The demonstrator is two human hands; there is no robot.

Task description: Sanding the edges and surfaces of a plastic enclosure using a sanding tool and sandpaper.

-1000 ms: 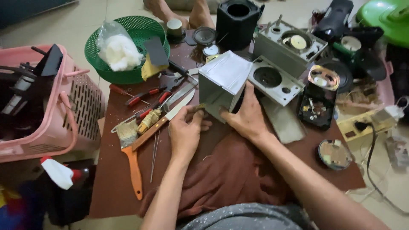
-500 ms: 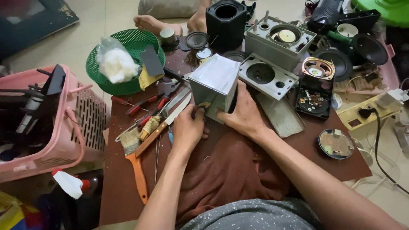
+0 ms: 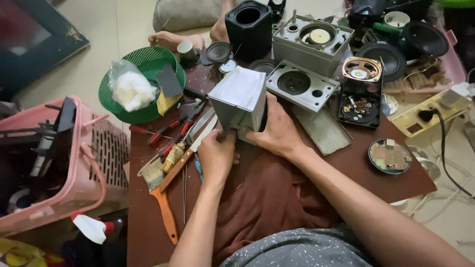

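My left hand [image 3: 216, 154] is closed at the lower edge of the grey speaker box [image 3: 238, 99]; my right hand [image 3: 278, 129] grips its right side. Box stands tilted on the brown board [image 3: 356, 163], beside the saw [image 3: 170, 183].

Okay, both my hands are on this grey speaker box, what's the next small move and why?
Probably keep the right hand steadying the grey speaker box and let the left hand work at its lower front edge. The box stands tilted on the brown board, with the left fingers pinched at its bottom corner, so a firm brace should stop it from tipping toward the hand tools beside it.
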